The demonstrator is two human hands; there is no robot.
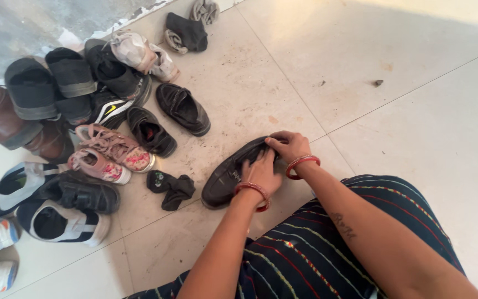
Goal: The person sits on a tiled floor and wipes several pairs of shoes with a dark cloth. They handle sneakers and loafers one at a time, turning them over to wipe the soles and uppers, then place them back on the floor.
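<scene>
While the person is sitting on the tiled floor [416, 111], both hands are working on a black leather shoe [225, 177] lying on the tiles just in front of the striped-clad knees. The left hand [261, 174] is lying over the shoe's opening, its fingers pushed down inside or folded over the rim, so its grip is closing on the upper; exactly how the fingertips are sitting is hidden. The right hand [287, 147] is pinching the back edge of the same shoe, thumb and fingers pressing together on the heel collar. Red bangles are circling both wrists.

Judging by this, the step in hand is handling the shoe's inside or opening, the right hand steadying while the left is reaching in. Any following move would call for keeping the heel pinned so the shoe is not sliding on the smooth tile.

A balled black sock [171, 188] is lying near the toe, apart from it. Further left, a pile of shoes [73, 127] is crowding together, among them a pink child's sneaker [114, 148] and a matching black shoe [183, 109].
</scene>
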